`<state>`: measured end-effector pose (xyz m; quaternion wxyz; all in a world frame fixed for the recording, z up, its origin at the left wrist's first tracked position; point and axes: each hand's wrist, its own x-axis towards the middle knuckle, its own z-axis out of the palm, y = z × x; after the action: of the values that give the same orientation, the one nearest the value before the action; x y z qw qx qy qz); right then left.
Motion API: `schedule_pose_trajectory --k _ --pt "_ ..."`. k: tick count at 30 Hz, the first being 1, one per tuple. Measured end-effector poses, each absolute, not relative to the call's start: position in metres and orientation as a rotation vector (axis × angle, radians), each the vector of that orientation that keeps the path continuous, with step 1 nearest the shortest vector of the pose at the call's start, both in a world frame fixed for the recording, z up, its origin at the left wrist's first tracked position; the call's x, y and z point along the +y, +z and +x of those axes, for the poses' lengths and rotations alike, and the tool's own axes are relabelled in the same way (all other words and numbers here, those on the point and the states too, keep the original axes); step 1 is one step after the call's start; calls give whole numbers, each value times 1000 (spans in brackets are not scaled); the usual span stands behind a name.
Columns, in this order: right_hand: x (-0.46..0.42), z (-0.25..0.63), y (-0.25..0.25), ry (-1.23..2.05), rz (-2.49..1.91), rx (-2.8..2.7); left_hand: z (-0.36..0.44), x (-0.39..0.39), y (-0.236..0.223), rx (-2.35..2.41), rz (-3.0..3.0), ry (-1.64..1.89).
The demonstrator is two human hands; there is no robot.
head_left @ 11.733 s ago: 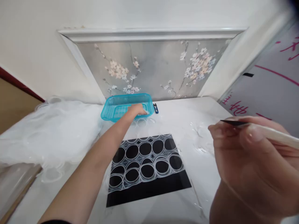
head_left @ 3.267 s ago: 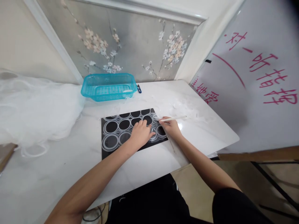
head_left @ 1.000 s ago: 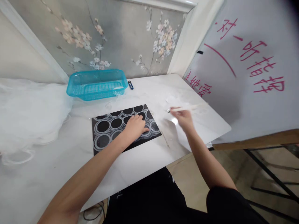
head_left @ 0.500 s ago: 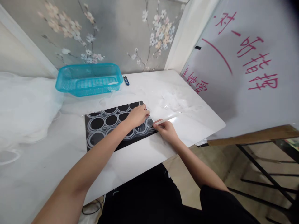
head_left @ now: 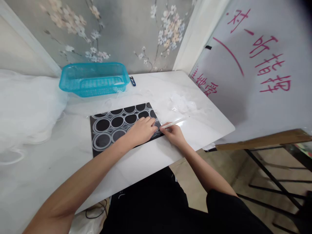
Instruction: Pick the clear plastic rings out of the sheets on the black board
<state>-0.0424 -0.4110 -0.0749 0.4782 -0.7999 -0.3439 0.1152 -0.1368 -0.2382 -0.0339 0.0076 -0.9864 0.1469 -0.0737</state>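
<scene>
- Black rectangular mat [head_left: 107, 128], mid-table near front edge, carrying white ring-patterned lace sheet [head_left: 114, 122]; most rings remain joined.
- Left hand [head_left: 141, 130]: flat, pressing lace sheet's right end.
- Right hand [head_left: 174, 135]: pinching slim white-handled tool [head_left: 174, 123], tip at lace.
- Turquoise plastic basket [head_left: 94, 79], back edge: few pieces inside.

A white marble table [head_left: 202, 130] stands against a grey blossom-painted wall panel [head_left: 126, 29]; beside it leans a whiteboard [head_left: 255, 81].

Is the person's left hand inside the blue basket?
No, the left hand presses on the black mat with ring patterns, while the blue basket sits apart at the table's back.
</scene>
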Motion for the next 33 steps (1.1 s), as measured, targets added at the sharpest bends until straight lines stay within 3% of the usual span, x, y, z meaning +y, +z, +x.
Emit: schedule_pose_trajectory --k 7,11,18,21,27,33 --pt "-423 -56 -87 -130 -2125 -1287 -156 -248 -56 424 -3082 -134" --pt "-421 -47 -85 -169 -2196 -1501 -157 -249 -56 373 -3133 -68" --pt "-397 18 -31 -434 -2144 -713 -154 -249 -47 352 -3188 26" --pt "-396 -4 -28 -350 -2026 -872 -169 -247 -42 398 -3159 -30" --pt "-391 -83 -71 172 -1902 -1098 -210 -244 -42 220 -3088 -121" --pt "-385 -91 -75 264 -1876 -943 -219 -237 -48 162 -3133 -47"
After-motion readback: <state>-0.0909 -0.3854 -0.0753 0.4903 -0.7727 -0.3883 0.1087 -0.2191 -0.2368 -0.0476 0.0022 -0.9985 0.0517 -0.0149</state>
